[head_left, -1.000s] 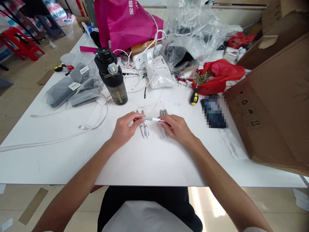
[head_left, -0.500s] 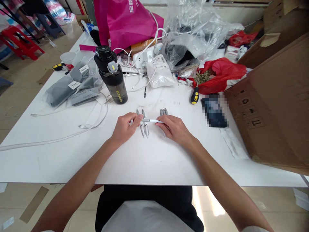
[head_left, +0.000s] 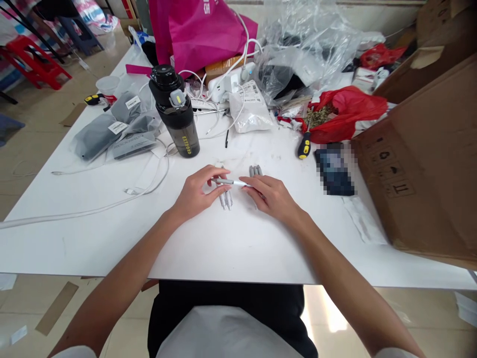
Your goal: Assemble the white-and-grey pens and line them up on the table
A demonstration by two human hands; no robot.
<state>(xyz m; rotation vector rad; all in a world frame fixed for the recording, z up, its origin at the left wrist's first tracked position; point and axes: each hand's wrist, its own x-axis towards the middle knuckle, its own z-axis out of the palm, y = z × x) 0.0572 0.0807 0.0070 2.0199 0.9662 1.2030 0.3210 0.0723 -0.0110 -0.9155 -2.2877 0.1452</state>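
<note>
From my remote seat, the white bench (head_left: 238,248) fills the view, with a large cardboard box (head_left: 421,174) on its right side and a magenta bag (head_left: 197,35) and crumpled clear plastic (head_left: 301,49) heaped along the far side. Nearer in stand a red plastic bag (head_left: 346,112) and a black water bottle (head_left: 177,117), upright behind the left hand (head_left: 196,191). A white cable (head_left: 112,204) runs across the bench on the left, and a yellow-and-black screwdriver (head_left: 304,146) lies beside a pixelated phone (head_left: 334,171). My view shows the left hand curled, its fingertips pinching one end of a slim white-and-grey pen (head_left: 231,182) held level above the bench. The right hand (head_left: 270,195) lies nearly flat, its fingers reaching to the pen's other end; I cannot tell whether they grip it. Two more pens (head_left: 225,200) lie side by side beneath the left hand's fingers, and another small group of pens (head_left: 255,171) lies partly under the right hand.
</note>
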